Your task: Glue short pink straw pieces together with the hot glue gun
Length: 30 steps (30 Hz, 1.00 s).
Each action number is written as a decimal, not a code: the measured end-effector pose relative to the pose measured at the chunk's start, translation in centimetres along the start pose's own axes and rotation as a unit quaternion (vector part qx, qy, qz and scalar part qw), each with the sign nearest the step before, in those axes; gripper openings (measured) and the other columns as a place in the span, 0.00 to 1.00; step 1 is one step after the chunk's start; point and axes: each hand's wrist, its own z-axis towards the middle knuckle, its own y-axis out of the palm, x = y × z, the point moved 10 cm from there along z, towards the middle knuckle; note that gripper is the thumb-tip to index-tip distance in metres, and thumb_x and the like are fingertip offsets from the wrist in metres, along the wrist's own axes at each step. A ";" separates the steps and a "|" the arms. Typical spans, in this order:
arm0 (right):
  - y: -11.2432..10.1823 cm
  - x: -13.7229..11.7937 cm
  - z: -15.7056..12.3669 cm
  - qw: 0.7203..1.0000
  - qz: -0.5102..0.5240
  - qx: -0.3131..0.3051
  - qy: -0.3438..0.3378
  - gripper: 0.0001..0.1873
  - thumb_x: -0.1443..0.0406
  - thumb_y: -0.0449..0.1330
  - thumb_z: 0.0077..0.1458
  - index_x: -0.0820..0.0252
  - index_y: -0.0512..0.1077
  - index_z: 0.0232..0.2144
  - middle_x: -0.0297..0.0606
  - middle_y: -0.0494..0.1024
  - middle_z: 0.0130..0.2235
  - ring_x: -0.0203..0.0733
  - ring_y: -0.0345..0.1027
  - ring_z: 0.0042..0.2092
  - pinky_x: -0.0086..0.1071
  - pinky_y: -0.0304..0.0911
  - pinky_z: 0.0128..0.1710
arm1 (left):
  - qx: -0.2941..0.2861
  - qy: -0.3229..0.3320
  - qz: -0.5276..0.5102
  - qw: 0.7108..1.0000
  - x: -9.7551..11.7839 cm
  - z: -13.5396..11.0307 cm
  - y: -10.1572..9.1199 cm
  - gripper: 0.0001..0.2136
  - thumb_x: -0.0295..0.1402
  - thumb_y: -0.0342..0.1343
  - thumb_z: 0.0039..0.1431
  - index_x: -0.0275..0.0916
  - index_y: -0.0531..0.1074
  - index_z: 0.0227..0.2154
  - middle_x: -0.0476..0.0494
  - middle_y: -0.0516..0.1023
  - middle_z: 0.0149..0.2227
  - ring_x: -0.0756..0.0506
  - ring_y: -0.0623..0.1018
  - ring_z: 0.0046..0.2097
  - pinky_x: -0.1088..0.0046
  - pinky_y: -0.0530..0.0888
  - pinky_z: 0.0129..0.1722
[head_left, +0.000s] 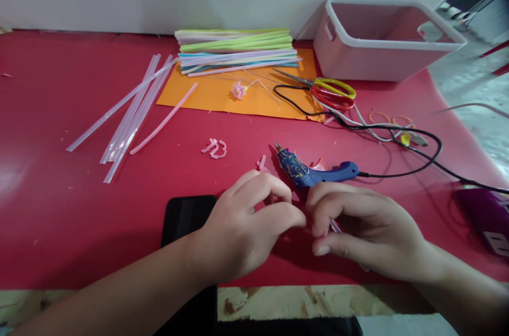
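Observation:
My left hand (254,219) is closed in a pinch, thumb and forefinger meeting close to my right fingertips. What it pinches is mostly hidden. My right hand (368,224) is closed round a thin pale stick (335,226), which shows between thumb and fingers, with a bit of pink at its end. Just beyond both hands lies a blue hot glue gun (318,171), its nozzle pointing up and left and strung with glue threads. Small pink pieces (261,163) sit by my left knuckles, and curled pink strips (215,148) lie farther left.
Clear glue sticks (131,113) and a pink pipe cleaner (164,118) lie left. Behind, orange paper (214,98) carries coloured pipe cleaners (238,50) and a small pink flower (239,90). Scissors (333,93), cables (397,129) and a plastic basket (358,63) are right; a phone (186,214) lies beneath my left forearm.

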 end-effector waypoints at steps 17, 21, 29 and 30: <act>0.8 3.3 -1.0 0.967 0.207 -0.041 0.142 0.10 0.61 0.60 0.62 0.57 0.81 0.35 0.36 0.80 0.32 0.30 0.69 0.28 0.24 0.65 0.27 | 0.022 0.033 0.020 0.999 0.8 0.1 -0.6 0.09 0.21 0.53 0.63 0.40 0.76 0.33 0.45 0.72 0.41 0.49 0.73 0.39 0.74 0.73 0.38; -4.7 3.9 -1.9 0.982 0.075 0.144 0.102 0.14 0.64 0.52 0.67 0.49 0.78 0.43 0.34 0.80 0.38 0.31 0.65 0.27 0.28 0.62 0.26 | 0.047 -0.080 -0.060 0.994 -2.0 0.3 -1.0 0.07 0.21 0.55 0.63 0.37 0.75 0.35 0.44 0.70 0.40 0.50 0.74 0.41 0.74 0.73 0.42; -5.5 4.0 -0.8 0.917 -0.394 0.043 0.039 0.28 0.72 0.56 0.46 0.56 0.70 0.52 0.47 0.72 0.52 0.59 0.66 0.54 0.55 0.62 0.55 | 0.102 -0.250 -0.204 0.941 -6.4 -0.4 -1.0 0.03 0.28 0.56 0.62 0.38 0.72 0.31 0.46 0.70 0.35 0.50 0.73 0.34 0.74 0.72 0.31; -4.7 4.4 -0.6 0.916 -0.398 0.016 0.046 0.29 0.72 0.56 0.45 0.57 0.69 0.53 0.48 0.72 0.52 0.59 0.66 0.54 0.55 0.62 0.55 | 0.103 -0.252 -0.204 0.940 -6.5 -0.4 -1.0 0.03 0.28 0.57 0.62 0.38 0.72 0.31 0.46 0.71 0.35 0.50 0.73 0.33 0.74 0.72 0.31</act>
